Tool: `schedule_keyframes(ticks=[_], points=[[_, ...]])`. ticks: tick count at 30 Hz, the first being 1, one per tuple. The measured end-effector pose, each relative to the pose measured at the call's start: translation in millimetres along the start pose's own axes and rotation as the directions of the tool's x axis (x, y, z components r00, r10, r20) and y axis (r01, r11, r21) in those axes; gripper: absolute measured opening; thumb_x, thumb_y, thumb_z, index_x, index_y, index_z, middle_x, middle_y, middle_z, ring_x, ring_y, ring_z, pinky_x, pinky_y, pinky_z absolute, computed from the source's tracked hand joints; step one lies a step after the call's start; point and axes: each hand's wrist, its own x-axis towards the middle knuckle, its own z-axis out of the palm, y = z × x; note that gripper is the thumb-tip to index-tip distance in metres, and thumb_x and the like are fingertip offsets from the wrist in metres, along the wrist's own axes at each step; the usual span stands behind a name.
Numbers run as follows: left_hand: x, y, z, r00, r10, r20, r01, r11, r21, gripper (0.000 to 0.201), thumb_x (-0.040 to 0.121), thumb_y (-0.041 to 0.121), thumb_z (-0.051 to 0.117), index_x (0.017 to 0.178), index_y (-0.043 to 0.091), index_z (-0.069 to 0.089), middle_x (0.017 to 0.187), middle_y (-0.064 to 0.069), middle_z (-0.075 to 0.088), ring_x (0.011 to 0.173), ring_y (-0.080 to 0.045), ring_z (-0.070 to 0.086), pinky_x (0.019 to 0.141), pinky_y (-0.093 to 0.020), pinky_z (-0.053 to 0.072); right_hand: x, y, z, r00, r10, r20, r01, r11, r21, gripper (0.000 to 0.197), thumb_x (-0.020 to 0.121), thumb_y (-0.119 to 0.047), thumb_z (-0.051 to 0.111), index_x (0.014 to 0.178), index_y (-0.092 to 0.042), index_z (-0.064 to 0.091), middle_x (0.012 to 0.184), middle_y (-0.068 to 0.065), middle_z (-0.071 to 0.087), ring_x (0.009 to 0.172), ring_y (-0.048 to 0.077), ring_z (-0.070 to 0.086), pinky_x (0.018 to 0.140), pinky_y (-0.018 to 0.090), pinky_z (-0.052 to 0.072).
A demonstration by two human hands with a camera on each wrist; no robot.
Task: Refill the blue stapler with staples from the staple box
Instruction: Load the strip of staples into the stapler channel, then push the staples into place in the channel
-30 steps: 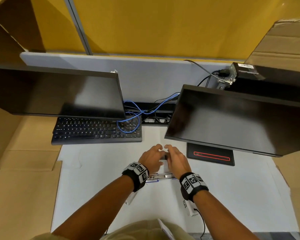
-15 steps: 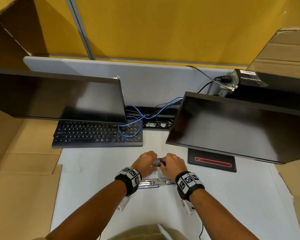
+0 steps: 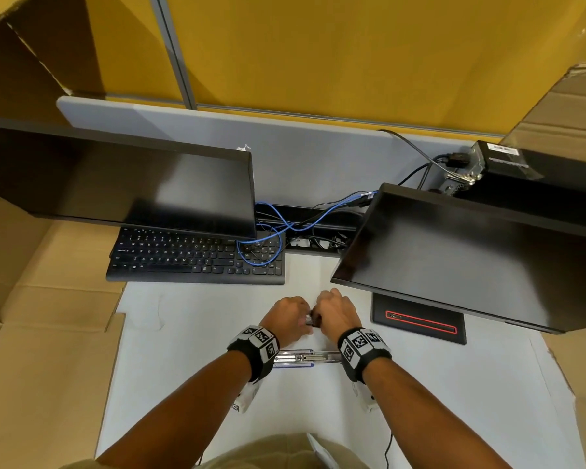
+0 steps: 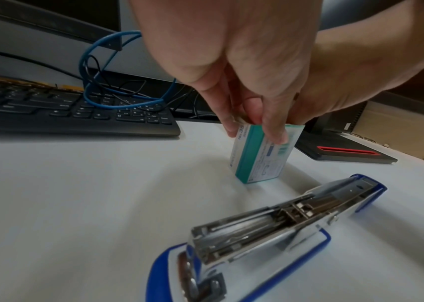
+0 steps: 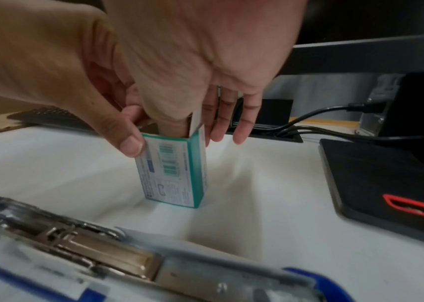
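The staple box (image 5: 172,173), white and teal, stands upright on the white desk (image 3: 190,350) with its top flap open. My left hand (image 4: 254,130) grips its upper end, thumb (image 5: 130,143) on the printed face. My right hand (image 5: 195,130) has its thumb down inside the open top and its fingers (image 5: 231,122) behind the box. In the head view both hands, left hand (image 3: 290,316) and right hand (image 3: 339,313), meet over the box and hide it. The blue stapler (image 4: 270,224) lies swung open and flat just near of the box, between my wrists, its metal staple channel (image 3: 305,358) facing up.
A black keyboard (image 3: 197,258) with a looped blue cable (image 3: 268,245) lies at the back left. Two dark monitors overhang the desk, left monitor (image 3: 115,177) and right monitor (image 3: 471,258); the right one's black base (image 3: 420,321) sits just right of my hands. Cardboard (image 3: 41,333) flanks the desk.
My fingers lay stretched over the box a second ago; both hands have since curled onto it and drawn slightly towards me. The stapler has stayed put.
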Motion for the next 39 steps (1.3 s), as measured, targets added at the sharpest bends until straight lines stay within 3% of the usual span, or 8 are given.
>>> schedule_keyframes(ticks=[7, 15, 18, 20, 24, 28, 32, 39], points=[[-9, -9, -3, 0.995, 0.013, -0.101, -0.016, 1.0, -0.027, 0.022, 0.075, 0.033, 0.073, 0.081, 0.013, 0.064, 0.1, -0.002, 0.07, 0.087, -0.025, 0.066, 0.077, -0.037, 0.055, -8, 14, 8, 0.994, -0.033, -0.1, 0.06, 0.956, 0.287, 0.013, 0.083, -0.013, 0.065, 0.074, -0.023, 0.066, 0.089, -0.007, 0.067, 0.086, 0.014, 0.051, 0.082, 0.035, 0.049], [-35, -23, -8, 0.972, 0.036, -0.234, -0.091, 0.969, -0.23, 0.031, 0.087, 0.025, 0.066, 0.112, 0.024, 0.048, 0.102, 0.001, 0.073, 0.093, -0.018, 0.069, 0.084, -0.032, 0.056, -17, 4, 3, 0.993, -0.094, -0.078, 0.12, 0.864, 0.489, 0.007, 0.092, -0.023, 0.053, 0.094, -0.029, 0.056, 0.086, 0.001, 0.062, 0.082, 0.021, 0.057, 0.073, 0.035, 0.052], [-47, -32, -13, 0.961, 0.058, -0.272, -0.108, 0.979, -0.173, 0.034, 0.089, 0.024, 0.064, 0.123, 0.024, 0.056, 0.099, 0.001, 0.075, 0.089, -0.016, 0.069, 0.084, -0.029, 0.056, -17, -5, 0, 0.984, -0.164, -0.067, 0.174, 0.825, 0.538, 0.013, 0.094, -0.021, 0.053, 0.1, -0.028, 0.062, 0.087, -0.002, 0.071, 0.079, 0.017, 0.063, 0.073, 0.029, 0.053], [-55, -39, -16, 0.949, 0.082, -0.306, -0.131, 0.981, -0.142, 0.026, 0.089, 0.025, 0.064, 0.114, 0.02, 0.066, 0.097, 0.001, 0.076, 0.083, -0.017, 0.07, 0.081, -0.031, 0.057, -19, -12, -1, 0.978, -0.2, -0.053, 0.194, 0.794, 0.576, 0.015, 0.094, -0.019, 0.054, 0.101, -0.024, 0.067, 0.084, -0.005, 0.07, 0.072, 0.009, 0.06, 0.067, 0.02, 0.048], [-74, -54, -14, 0.959, 0.058, -0.278, -0.096, 0.987, -0.127, 0.019, 0.087, 0.029, 0.066, 0.103, 0.02, 0.072, 0.092, 0.002, 0.076, 0.076, -0.016, 0.067, 0.073, -0.028, 0.057, -29, -27, 8, 0.967, -0.254, 0.011, 0.201, 0.79, 0.579, 0.019, 0.09, -0.017, 0.063, 0.108, -0.022, 0.068, 0.094, -0.001, 0.07, 0.075, 0.006, 0.058, 0.068, 0.014, 0.046], [-87, -68, 0, 0.984, 0.001, -0.18, -0.015, 0.997, -0.076, 0.023, 0.089, 0.033, 0.062, 0.106, 0.022, 0.071, 0.099, 0.002, 0.075, 0.083, -0.018, 0.068, 0.074, -0.025, 0.05, -37, -36, 31, 0.982, -0.181, 0.053, 0.128, 0.846, 0.517, 0.02, 0.089, -0.018, 0.063, 0.108, -0.022, 0.065, 0.097, 0.004, 0.071, 0.083, 0.018, 0.066, 0.076, 0.034, 0.059], [-90, -69, 16, 0.998, -0.008, -0.057, 0.008, 1.0, 0.001, 0.026, 0.089, 0.037, 0.059, 0.104, 0.021, 0.072, 0.104, 0.0, 0.074, 0.092, -0.023, 0.068, 0.08, -0.034, 0.054, -45, -38, 53, 0.98, -0.197, 0.019, 0.178, 0.918, 0.356, 0.015, 0.087, -0.025, 0.063, 0.1, -0.023, 0.069, 0.095, 0.0, 0.073, 0.086, 0.02, 0.064, 0.077, 0.029, 0.05], [-82, -65, 31, 1.0, -0.031, -0.001, 0.031, 0.998, 0.05, 0.019, 0.088, 0.033, 0.06, 0.094, 0.021, 0.073, 0.093, -0.002, 0.072, 0.083, -0.025, 0.066, 0.072, -0.04, 0.055, -47, -37, 68, 0.98, -0.185, -0.067, 0.195, 0.958, 0.209, 0.008, 0.085, -0.025, 0.067, 0.087, -0.022, 0.074, 0.081, 0.0, 0.073, 0.08, 0.021, 0.06, 0.066, 0.025, 0.038]])
